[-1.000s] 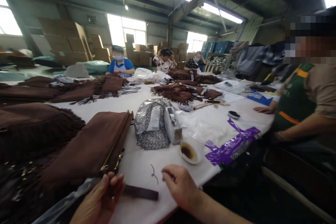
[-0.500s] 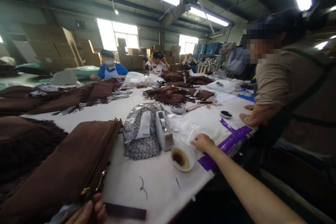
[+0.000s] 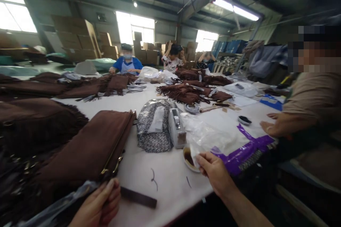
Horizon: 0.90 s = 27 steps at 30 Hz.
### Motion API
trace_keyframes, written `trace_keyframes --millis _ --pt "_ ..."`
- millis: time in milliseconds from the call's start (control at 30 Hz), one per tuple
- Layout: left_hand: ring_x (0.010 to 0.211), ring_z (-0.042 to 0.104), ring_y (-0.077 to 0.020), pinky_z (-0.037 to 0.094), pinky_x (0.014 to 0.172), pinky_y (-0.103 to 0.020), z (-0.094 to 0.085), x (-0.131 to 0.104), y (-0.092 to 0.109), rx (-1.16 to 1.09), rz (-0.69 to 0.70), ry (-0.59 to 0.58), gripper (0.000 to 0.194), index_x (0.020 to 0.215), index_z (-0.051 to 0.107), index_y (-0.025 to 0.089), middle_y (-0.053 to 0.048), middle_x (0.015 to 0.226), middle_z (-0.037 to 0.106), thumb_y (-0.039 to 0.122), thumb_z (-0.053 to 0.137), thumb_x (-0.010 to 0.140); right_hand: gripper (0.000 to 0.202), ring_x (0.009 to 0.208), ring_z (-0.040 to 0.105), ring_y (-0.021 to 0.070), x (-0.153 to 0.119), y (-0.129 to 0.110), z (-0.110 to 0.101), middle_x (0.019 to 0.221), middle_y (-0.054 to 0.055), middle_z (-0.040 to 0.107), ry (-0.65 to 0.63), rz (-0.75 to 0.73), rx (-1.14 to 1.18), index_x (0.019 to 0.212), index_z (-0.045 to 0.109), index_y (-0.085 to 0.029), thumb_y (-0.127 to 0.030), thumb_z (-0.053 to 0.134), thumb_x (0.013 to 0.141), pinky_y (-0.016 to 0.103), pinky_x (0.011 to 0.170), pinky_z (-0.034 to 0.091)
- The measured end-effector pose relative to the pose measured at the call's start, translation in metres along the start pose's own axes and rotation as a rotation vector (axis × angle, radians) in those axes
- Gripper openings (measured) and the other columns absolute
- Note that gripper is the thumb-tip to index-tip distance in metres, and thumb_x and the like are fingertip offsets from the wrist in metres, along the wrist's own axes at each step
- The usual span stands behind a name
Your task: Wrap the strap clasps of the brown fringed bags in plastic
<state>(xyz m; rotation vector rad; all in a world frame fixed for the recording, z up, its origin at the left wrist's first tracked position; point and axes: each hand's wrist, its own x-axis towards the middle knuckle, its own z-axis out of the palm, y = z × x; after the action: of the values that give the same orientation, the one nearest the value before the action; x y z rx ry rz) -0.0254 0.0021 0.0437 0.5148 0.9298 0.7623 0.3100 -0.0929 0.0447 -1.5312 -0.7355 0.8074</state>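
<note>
My left hand (image 3: 102, 202), fingers closed, holds the lower corner of a brown bag (image 3: 82, 145) beside its gold zipper hardware. Out from beneath that hand, a dark strip (image 3: 140, 197) lies on the white table. My right hand (image 3: 213, 168) pinches the edge of a clear plastic bag (image 3: 205, 134), which partly covers a white bowl (image 3: 188, 158) of brown liquid. Left of the plastic stands a tape dispenser (image 3: 177, 129), touching a black-and-white patterned piece (image 3: 155, 127).
Purple tape (image 3: 246, 152) runs along the table's right edge, near a small dark dish (image 3: 244, 120). At the right, a person (image 3: 311, 103) leans on the table. Brown fringed bags (image 3: 183, 92) lie in piles farther back, with several people seated behind.
My right hand has drawn the plastic bag nearer, over part of the bowl. The view has turned left. My left hand still holds the brown bag.
</note>
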Motion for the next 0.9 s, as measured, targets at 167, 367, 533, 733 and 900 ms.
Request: trace_keyframes --millis 167,367,533,733,900 --pt "0.042 0.016 0.001 0.009 0.039 -0.015 0.008 -0.012 -0.002 0.075 0.117 -0.072 0.048 0.087 0.056 0.015 0.009 0.065 0.038 0.054 0.076 0.068 0.032 0.052 0.048 0.0118 -0.042 -0.009 0.105 0.059 -0.001 0.054 -0.321 -0.106 -0.075 0.076 0.067 -0.016 -0.048 0.065 0.082 0.024 0.05 0.038" --pt "0.039 0.019 -0.0015 0.012 0.038 -0.018 -0.002 -0.014 -0.005 0.175 0.168 -0.004 0.048 0.083 0.049 0.019 0.012 0.053 0.034 0.052 0.078 0.064 0.02 0.069 0.059 0.0177 -0.074 -0.005 0.176 0.073 0.004 0.065 -0.501 -0.455 -0.331 0.077 0.068 -0.02 -0.035 0.06 0.086 0.027 0.066 0.046" --pt "0.038 0.019 -0.0022 0.013 0.039 -0.019 -0.008 -0.021 -0.003 0.212 0.205 0.062 0.033 0.081 0.055 0.017 0.012 0.05 0.034 0.042 0.072 0.069 0.03 0.069 0.062 0.0196 -0.073 -0.001 0.177 0.076 0.005 0.069 -0.593 -0.253 -0.342 0.084 0.07 -0.018 -0.046 0.061 0.084 0.027 0.065 0.049" --pt "0.041 0.026 -0.0041 0.017 0.04 -0.02 -0.002 -0.021 -0.004 0.28 0.244 0.03 0.025 0.083 0.061 0.014 0.008 0.051 0.041 0.034 0.07 0.071 0.038 0.067 0.061 0.0192 -0.049 -0.022 0.196 0.07 0.004 0.07 -0.655 -0.141 -0.307 0.078 0.075 -0.014 -0.049 0.06 0.082 0.026 0.059 0.047" --pt "0.05 0.045 -0.0064 0.031 0.047 -0.019 -0.014 -0.021 -0.001 0.146 0.221 -0.036 0.031 0.087 0.062 0.012 0.0 0.067 0.057 0.041 0.067 0.076 0.026 0.064 0.06 0.0177 -0.048 -0.021 0.199 0.066 0.002 0.069 -0.526 -0.204 -0.362 0.068 0.072 -0.016 -0.039 0.065 0.077 0.026 0.062 0.045"
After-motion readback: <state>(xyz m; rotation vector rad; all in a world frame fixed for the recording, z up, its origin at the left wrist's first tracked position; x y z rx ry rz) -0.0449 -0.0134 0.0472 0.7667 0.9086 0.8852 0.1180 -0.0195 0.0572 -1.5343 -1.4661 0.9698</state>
